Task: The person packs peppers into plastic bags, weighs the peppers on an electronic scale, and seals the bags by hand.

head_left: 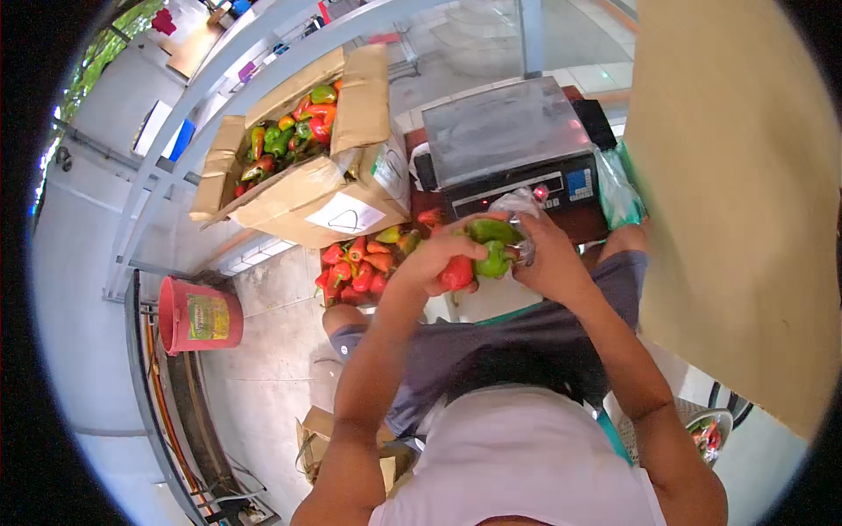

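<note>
Several bell peppers are bunched between my two hands above my lap. My left hand (434,263) is closed around a red bell pepper (457,273), its thumb reaching toward the green bell peppers (495,259). On the other side, my right hand (551,259) grips crinkled clear plastic (524,250), apparently a bag, against the green ones. How far the plastic wraps the peppers I cannot tell. Left of my left hand lies a pile of mostly red peppers (358,266). Just beyond my hands stands a digital scale (513,136) with a bare metal platform.
An open cardboard box (298,206) full of mixed peppers stands at the back left. A red bucket (200,316) is on the floor at left. A large cardboard sheet (737,202) rises on the right, with a basket (721,425) below it. Green plastic (621,188) hangs beside the scale.
</note>
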